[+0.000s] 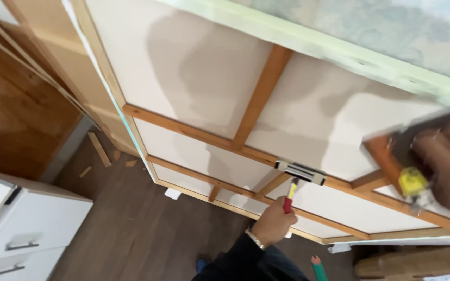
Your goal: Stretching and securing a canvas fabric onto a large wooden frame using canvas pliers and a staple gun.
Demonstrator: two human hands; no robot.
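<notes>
My left hand [273,222] grips a red-and-yellow-handled tool [289,196], its tip under a shiny metal bracket [300,172] on the white wooden-framed panel [194,78]. My right hand [444,156], blurred at the frame's right edge, holds a yellow tape measure [411,180]; its grip is unclear.

**Hammer at a wooden rail, blurred tool at the right edge**

A hammer [294,183] with a red and yellow handle is gripped near its lower end by the left hand [273,222]. Its wide, pale metal head lies flat against a wooden rail [194,130] of a framed panel [183,67], beside a joint with an upright strip. The panel is white board crossed by orange-brown strips and leans at a slant. At the right edge, the right hand [446,161], heavily blurred, holds a dark and orange tool [391,151] with a yellow part, against the same frame.
</notes>
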